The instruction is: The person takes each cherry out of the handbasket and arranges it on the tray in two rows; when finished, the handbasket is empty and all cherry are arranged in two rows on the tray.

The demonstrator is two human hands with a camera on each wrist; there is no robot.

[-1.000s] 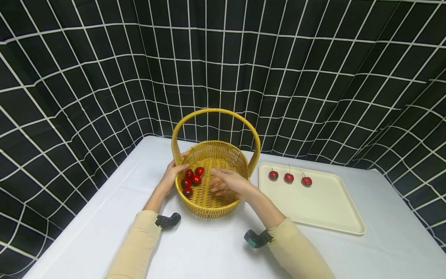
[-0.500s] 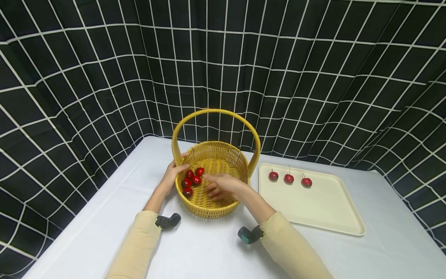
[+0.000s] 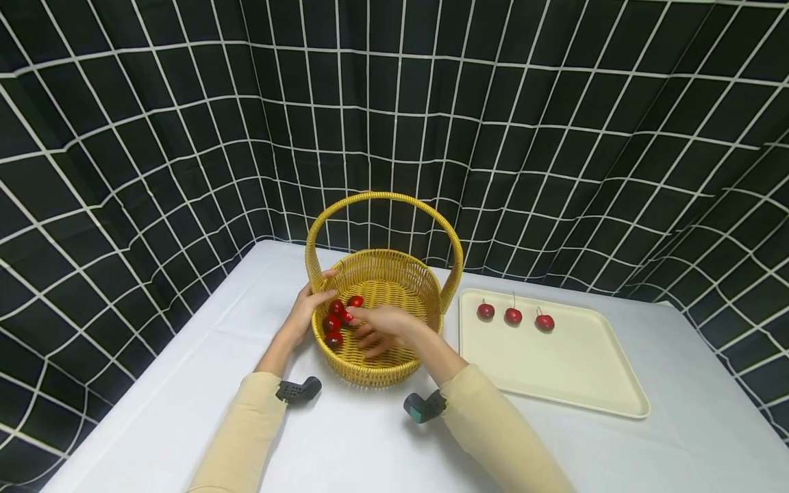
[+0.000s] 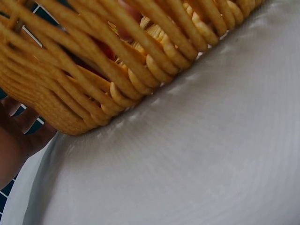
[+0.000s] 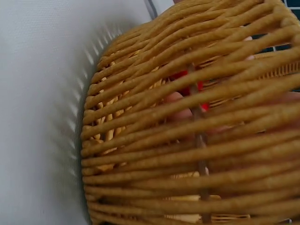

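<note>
Cream fabric covers the forearm at the lower left of the frame, a sleeve [image 3: 237,431] with a dark wrist-worn camera [image 3: 298,390] at its cuff. Above it, left of centre, the left hand [image 3: 302,311] holds the side of a round golden-yellow wicker basket [image 3: 370,373] near the foot of its tall arched handle [image 3: 383,196], thumb inside the rim. Beside that thumb, five glossy red round cherries [image 3: 333,340] cluster against the basket's left wall. At the centre of the frame the right hand [image 3: 385,327] lies over the basket floor, its thumb and forefinger at the rightmost part of the cluster; whether they pinch a cherry I cannot tell. What seems to count most is that the cherries lie to the left of the right fingertips, with no long axis to line up; that hand is at the cluster's right edge, the left hand at its left. At the right of the frame, a rectangular cream tray [image 3: 567,359] bears three stemmed dark-red cherries [image 3: 513,315] in a row along its far edge.

Only the left wrist view shows left-hand fingers outside the weave; the right wrist view shows, through the slats, a fingertip [image 5: 177,104] just beside red. Neither shows the tray.
</note>
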